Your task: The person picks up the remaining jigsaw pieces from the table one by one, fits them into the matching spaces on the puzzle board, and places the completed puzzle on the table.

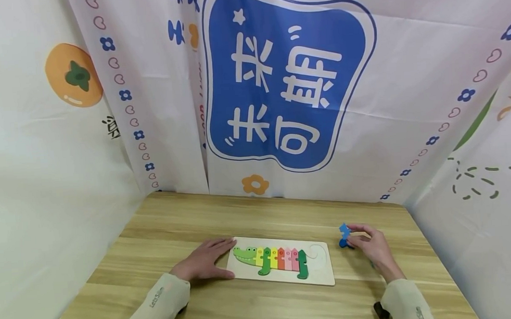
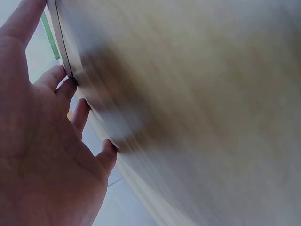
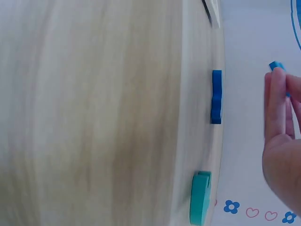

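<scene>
A pale wooden puzzle board (image 1: 283, 281) lies on the table, with a crocodile of coloured pieces (image 1: 281, 258) set in it. My left hand (image 1: 206, 261) spans the board's left end, its thumb and fingers spread and touching near the corners. To the right of the board, my right hand (image 1: 373, 249) pinches a light blue puzzle piece (image 1: 344, 230) between thumb and fingers, raised above the table in the right wrist view. A dark blue piece (image 3: 216, 97) lies on the table below it. A teal-green piece (image 3: 200, 198) rests nearby, mostly hidden by the right wrist in the head view.
The wood-grain table (image 1: 246, 309) reaches back to a white printed cloth (image 1: 172, 135) with a large blue sign. Similar cloth hangs on the left and right sides. At the board's right end, a curled tail outline (image 1: 318, 257) shows on bare wood.
</scene>
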